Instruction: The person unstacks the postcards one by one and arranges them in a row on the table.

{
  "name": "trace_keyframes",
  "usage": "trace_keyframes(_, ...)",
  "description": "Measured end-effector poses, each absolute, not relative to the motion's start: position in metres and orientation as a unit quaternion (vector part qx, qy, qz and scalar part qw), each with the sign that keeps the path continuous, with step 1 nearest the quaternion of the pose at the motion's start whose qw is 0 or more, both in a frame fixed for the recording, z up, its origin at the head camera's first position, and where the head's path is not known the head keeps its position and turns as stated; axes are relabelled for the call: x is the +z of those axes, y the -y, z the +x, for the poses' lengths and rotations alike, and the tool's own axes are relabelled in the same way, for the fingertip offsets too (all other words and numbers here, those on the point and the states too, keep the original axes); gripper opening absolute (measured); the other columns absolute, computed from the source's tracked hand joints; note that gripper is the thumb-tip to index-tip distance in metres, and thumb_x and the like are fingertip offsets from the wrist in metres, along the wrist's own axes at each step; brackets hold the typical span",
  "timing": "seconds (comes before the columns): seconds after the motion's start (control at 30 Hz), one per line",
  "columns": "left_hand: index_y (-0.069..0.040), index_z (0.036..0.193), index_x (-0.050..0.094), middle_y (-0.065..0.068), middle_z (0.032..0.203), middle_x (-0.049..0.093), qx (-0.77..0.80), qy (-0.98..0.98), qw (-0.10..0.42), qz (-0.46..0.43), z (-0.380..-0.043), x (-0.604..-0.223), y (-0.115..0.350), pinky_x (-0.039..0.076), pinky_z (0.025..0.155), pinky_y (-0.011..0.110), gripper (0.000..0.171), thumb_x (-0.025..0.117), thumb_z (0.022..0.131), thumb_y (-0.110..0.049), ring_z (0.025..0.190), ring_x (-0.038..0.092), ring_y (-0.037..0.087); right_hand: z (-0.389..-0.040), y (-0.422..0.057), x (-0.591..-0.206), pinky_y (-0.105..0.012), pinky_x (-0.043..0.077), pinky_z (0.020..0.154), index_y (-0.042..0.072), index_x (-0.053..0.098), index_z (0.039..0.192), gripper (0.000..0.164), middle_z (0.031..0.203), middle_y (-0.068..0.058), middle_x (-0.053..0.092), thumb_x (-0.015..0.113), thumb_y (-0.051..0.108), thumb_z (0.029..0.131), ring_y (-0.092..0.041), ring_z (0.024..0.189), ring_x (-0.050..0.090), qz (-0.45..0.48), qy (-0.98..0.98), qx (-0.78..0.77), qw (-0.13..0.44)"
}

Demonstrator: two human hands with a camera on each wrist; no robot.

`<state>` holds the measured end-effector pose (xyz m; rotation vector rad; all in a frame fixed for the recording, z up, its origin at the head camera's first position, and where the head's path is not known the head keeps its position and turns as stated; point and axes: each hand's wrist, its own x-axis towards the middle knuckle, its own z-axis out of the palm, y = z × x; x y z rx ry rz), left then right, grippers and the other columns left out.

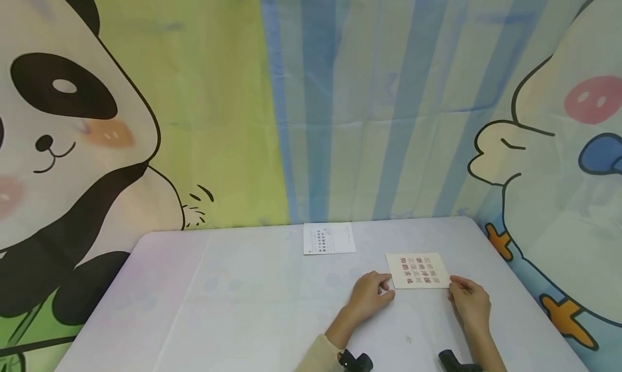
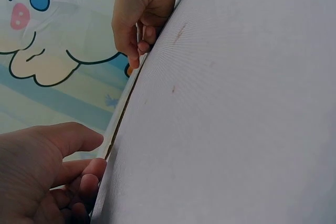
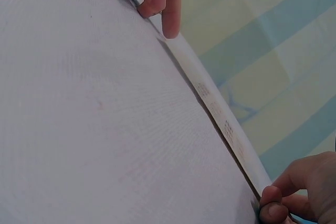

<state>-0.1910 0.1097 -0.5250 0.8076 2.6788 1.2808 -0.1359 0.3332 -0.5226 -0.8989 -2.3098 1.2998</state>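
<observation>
A cream card (image 1: 419, 271) printed with rows of dark red and paler characters lies on the white table between both hands. At its left edge is my left hand (image 1: 370, 295), index fingertip touching the card near the corner and thumb apart from the index. My right hand (image 1: 470, 302) pinches the card's right edge between thumb and fingers. From the right wrist view, the card (image 3: 212, 116) is seen nearly edge-on, with a thin dark shadow along its near side. The right hand (image 3: 304, 190) has its fingertips at the near end there.
A white sheet or booklet (image 1: 329, 238) with black characters lies near the table's back edge. The white-covered table (image 1: 233, 302) reaches the striped curtain (image 1: 369, 102) behind it. Cartoon cloths hang at both sides. Dark wrist devices (image 1: 357, 361) sit on both wrists.
</observation>
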Motion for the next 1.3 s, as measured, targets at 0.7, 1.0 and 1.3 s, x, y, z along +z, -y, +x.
trace_keyframes(0.7,-0.007,0.117,0.067,-0.011,0.08,0.053,0.413,-0.869,0.073,0.263,-0.191,-0.52,-0.092,0.04,0.066,0.015,0.033,0.071,0.087,-0.019,0.072,0.044,-0.001,-0.14,-0.332,-0.524,-0.017,0.043,0.049,0.001,0.055,0.134,0.043,0.115,-0.009,0.047,0.048,0.023,0.098,-0.005,0.06,0.052,-0.354,0.746,0.541,0.16)
trace_keyframes(1.0,-0.008,0.116,0.067,-0.01,0.08,0.053,0.405,-0.871,0.074,0.267,-0.192,-0.518,-0.081,0.041,0.066,0.015,0.03,0.071,0.088,-0.019,0.072,0.046,0.0,-0.141,-0.316,-0.517,-0.019,0.043,0.048,0.005,0.055,0.13,0.036,0.102,-0.001,0.048,0.051,0.022,0.098,-0.006,0.059,0.053,-0.316,0.752,0.555,0.161)
trace_keyframes(1.3,-0.008,0.114,0.068,-0.009,0.08,0.053,0.411,-0.874,0.065,0.25,-0.19,-0.514,-0.071,0.04,0.066,0.016,0.029,0.07,0.088,-0.019,0.071,0.044,0.0,-0.147,-0.288,-0.506,-0.019,0.041,0.045,0.002,0.061,0.122,0.028,0.083,0.006,0.051,0.055,0.014,0.096,-0.004,0.054,0.051,-0.221,0.769,0.572,0.179)
